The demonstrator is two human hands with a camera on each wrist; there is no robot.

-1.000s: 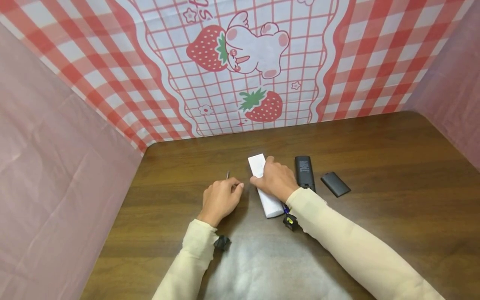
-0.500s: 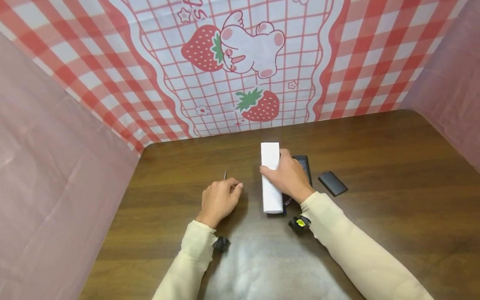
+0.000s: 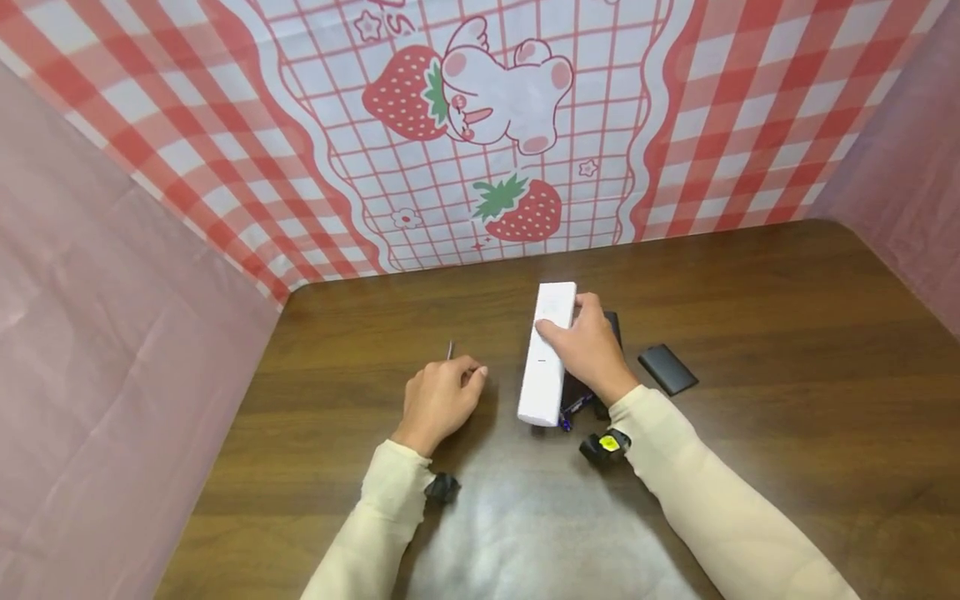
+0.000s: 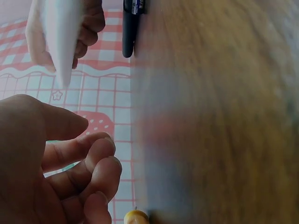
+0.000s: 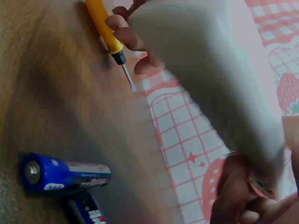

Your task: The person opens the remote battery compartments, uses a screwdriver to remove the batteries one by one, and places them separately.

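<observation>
While the right hand (image 3: pixel 588 342) grips a long white device (image 3: pixel 547 358) over the wooden table (image 3: pixel 315 467) in the head view, it hides much of a black device (image 3: pixel 614 323) and blue batteries (image 3: pixel 576 408). The left hand (image 3: pixel 438 400) covers all but the shaft of a screwdriver (image 3: pixel 451 350). A dark dash marks the white device; lettering on the strawberry-print cloth (image 3: pixel 525 100) is cut off, between pink side panels (image 3: pixel 97 300). From the left wrist, the left hand's fingers bend loosely, holding nothing; the wood blurs. From the right wrist, the white device is cropped and the battery labels are unreadable.
</observation>
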